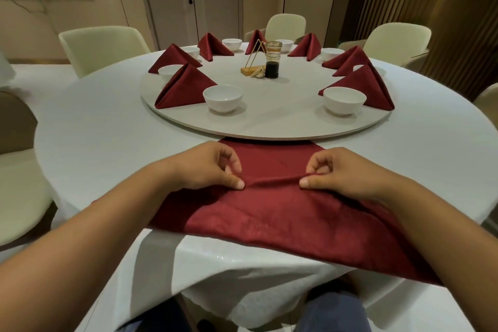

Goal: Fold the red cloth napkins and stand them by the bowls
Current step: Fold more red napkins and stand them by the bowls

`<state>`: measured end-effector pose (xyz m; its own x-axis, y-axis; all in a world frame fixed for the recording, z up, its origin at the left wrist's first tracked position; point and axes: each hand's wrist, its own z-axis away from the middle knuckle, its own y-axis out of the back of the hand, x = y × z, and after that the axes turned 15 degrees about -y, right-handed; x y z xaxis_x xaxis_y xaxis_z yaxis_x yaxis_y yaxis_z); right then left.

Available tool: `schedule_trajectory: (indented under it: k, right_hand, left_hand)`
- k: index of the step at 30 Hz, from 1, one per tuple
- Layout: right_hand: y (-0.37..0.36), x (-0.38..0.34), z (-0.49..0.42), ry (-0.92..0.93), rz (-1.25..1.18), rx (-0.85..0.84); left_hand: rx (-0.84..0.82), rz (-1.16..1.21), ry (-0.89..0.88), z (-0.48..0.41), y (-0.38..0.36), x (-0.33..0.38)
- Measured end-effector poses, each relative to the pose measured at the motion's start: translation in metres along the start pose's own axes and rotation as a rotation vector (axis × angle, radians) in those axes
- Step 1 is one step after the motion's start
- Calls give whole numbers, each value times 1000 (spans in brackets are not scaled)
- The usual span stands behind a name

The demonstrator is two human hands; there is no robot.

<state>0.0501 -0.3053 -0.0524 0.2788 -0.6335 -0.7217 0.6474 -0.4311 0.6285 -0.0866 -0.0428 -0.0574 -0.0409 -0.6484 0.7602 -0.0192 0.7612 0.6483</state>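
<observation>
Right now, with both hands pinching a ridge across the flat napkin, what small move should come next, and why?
Probably lift the pinched ridge and lay it over as a fold: left hand and right hand pinch the red napkin, which lies flat, unlike standing napkins by the bowls.

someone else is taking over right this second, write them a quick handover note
Left hand: pinches a raised crease in the red napkin.
Right hand: pinches the same crease, further right.
The red napkin lies on the table in front of the person, near edge hanging over, far edge at the turntable.
Done: folded napkins stand beside bowls around the turntable.
Left: finish folding this one and stand it by a bowl; which bowl lacks one I cannot tell.
</observation>
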Motion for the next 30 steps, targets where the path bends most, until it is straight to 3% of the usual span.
schedule_trajectory:
  k: [5,8,11,14,19,22,25,28,30]
  right_hand:
    - [-9,17,-47,-98,322,303]
    - [-16,21,-48,1,256,458]
    - [-15,26,-37,164,238,305]
    - [-18,34,-34,112,368,50]
    - [-18,28,-44,106,282,116]
    - [-18,11,-48,105,94,93]
    - [-12,6,-70,20,7,335]
    - [-9,10,-93,-114,307,724]
    - [-17,11,-96,-101,367,797]
  left_hand:
    - [211,-489,42,-23,-16,-24]
    - [318,-478,-146,-15,-29,-32]
    - [269,-456,-342,0,-38,-29]
    - [118,-511,-349,13,-43,-28]
    - [-4,-513,-347,34,-54,-32]
    - [-31,-465,-347,45,-56,-29]
    - [-58,-505,-380,46,-54,-23]
    - [-68,-551,-354,43,-54,-19]
    - [-92,-573,-297,40,-54,-19]
